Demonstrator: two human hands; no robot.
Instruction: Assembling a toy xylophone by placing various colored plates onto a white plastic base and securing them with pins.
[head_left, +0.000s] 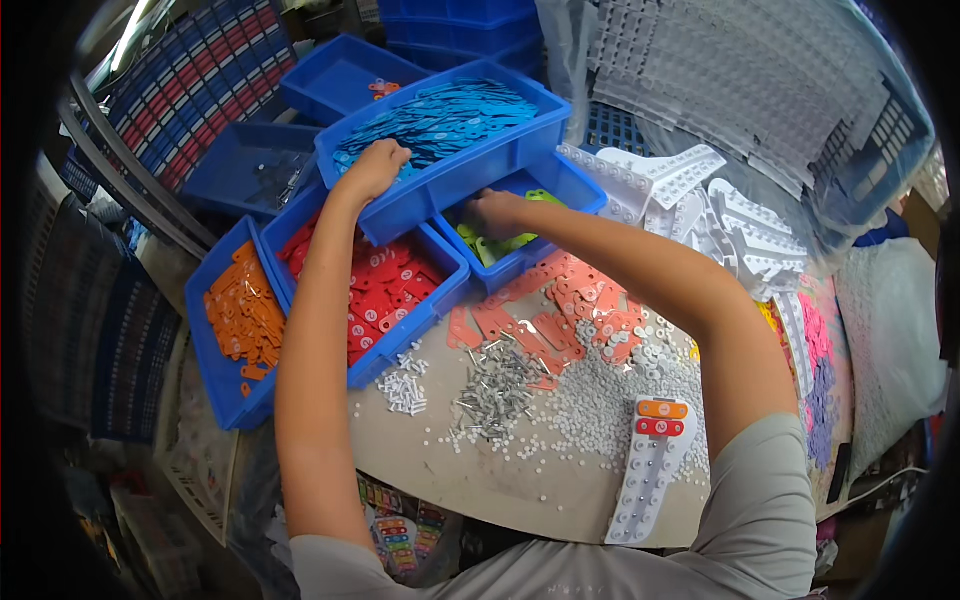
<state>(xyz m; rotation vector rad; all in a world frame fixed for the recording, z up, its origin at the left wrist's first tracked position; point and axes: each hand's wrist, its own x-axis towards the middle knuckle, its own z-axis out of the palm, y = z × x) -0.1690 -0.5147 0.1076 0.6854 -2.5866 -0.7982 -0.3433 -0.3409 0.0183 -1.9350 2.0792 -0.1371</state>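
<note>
My left hand [375,172] reaches over the near left corner of a blue tray [440,196] full of light-blue strips [450,108]. Its fingers are bent down at the strips; whatever they hold is hidden. Below that tray, my right hand [497,213] dips into a lower bin of lime-green pieces [500,247], its fingertips in shadow and mostly covered. On the table near my right arm lies a white plastic part [645,490] with rows of studs. An orange strip [663,409] and a red strip [660,428] are fitted across its upper end.
Bins of red pieces [385,285] and orange pieces [245,305] stand at left. Loose on the table are coral pieces [590,295], metal pins [495,390], white pegs [403,390] and small white caps [590,400]. White studded parts [740,235] are heaped at right.
</note>
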